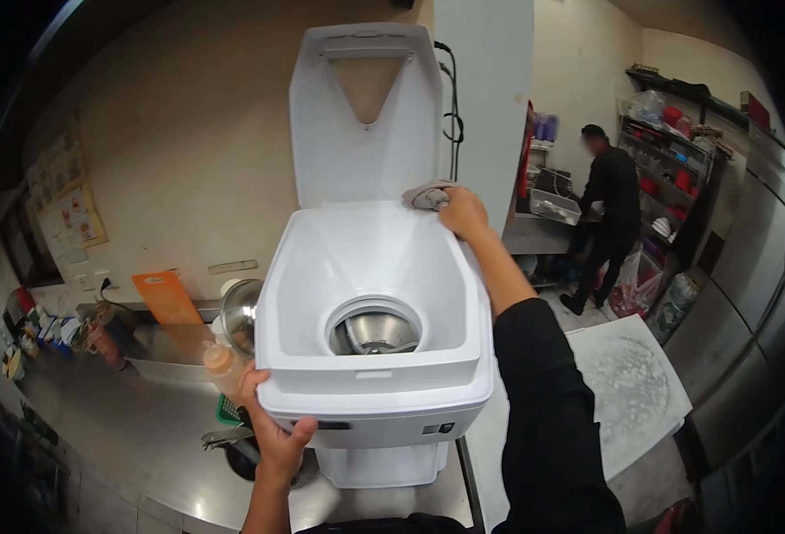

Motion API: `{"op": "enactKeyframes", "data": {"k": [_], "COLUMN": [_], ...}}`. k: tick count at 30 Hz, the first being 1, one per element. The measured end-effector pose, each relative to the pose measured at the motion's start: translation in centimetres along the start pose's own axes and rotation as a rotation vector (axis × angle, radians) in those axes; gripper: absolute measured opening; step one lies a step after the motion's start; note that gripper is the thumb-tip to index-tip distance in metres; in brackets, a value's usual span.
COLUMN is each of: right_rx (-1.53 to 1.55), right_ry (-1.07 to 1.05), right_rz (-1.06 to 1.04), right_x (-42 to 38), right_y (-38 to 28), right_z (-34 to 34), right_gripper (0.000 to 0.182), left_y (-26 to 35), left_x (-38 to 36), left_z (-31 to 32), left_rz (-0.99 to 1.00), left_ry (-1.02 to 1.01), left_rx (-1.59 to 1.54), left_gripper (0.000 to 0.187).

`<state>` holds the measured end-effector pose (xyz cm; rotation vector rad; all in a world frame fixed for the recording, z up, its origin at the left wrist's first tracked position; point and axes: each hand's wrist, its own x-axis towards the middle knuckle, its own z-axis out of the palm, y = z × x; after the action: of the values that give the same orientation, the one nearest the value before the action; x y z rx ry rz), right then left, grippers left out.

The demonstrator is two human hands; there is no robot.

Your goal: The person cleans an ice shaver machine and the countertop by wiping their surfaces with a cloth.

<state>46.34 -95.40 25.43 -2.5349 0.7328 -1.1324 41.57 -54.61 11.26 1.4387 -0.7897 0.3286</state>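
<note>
A white machine [374,405] with a wide hopper stands on the steel counter in front of me. Its lid [366,151] is raised at the back and has a V-shaped cut-out. At the hopper's bottom a round opening [376,331] shows metal parts inside. My left hand [276,436] grips the machine's front left corner, thumb on the front face. At the back right corner of the rim, my right hand [465,214] is closed on a crumpled grey cloth [430,193], which lies against the rim near the lid's hinge side.
A squeeze bottle [223,363], an orange cutting board [171,307] and a round metal lid [239,311] are left of the machine on the steel counter [156,427]. A white, marked surface [633,392] is at right. Farther back, a person in black [610,191] stands near shelves [677,160].
</note>
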Motion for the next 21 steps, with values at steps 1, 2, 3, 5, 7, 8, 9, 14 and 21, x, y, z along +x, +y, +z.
{"op": "enactKeyframes", "data": {"k": [1, 2, 3, 5, 7, 8, 9, 14, 21], "right_rx": [-0.007, -0.014, -0.006, 0.019, 0.051, 0.034, 0.015, -0.288, -0.315], "right_ry": [-0.071, -0.137, -0.134, -0.172, -0.279, -0.297, -0.314, -0.288, -0.495], "right_rz": [-0.096, -0.193, -0.197, -0.203, -0.154, -0.19, -0.23, -0.467, -0.451], "right_x": [0.0, 0.1, -0.2, -1.4, -3.4, -4.8, -6.6, -17.1, -24.4], "right_y": [0.3, 0.5, 0.4, 0.2, -0.6, -0.8, -1.0, -3.3, -8.0], "right_z": [-0.5, -0.8, -1.3, -2.6, -4.8, -6.0, -7.2, -14.6, -20.0], "right_gripper": [0.038, 0.037, 0.037, 0.036, 0.036, 0.036, 0.036, 0.031, 0.031], "left_y": [0.1, 0.4, 0.4, -0.1, -0.1, -0.1, -0.1, 0.6, 1.0], "left_x": [0.0, 0.0, 0.0, 0.0, 0.0, 0.1, 0.3, 0.8, 0.8], "left_z": [-0.1, -0.3, -0.5, -0.7, -0.8, -0.7, -0.5, -0.5, -0.4], "left_rz": [0.014, 0.011, 0.017, 0.035, 0.042, 0.059, 0.078, 0.13, 0.153], "left_ry": [-0.013, -0.026, -0.022, -0.043, -0.039, -0.047, -0.052, -0.01, -0.016], "left_rx": [0.033, 0.074, 0.081, 0.121, 0.126, 0.108, 0.088, 0.153, 0.165], "left_gripper": [0.085, 0.084, 0.084, 0.086, 0.086, 0.087, 0.087, 0.087, 0.084]}}
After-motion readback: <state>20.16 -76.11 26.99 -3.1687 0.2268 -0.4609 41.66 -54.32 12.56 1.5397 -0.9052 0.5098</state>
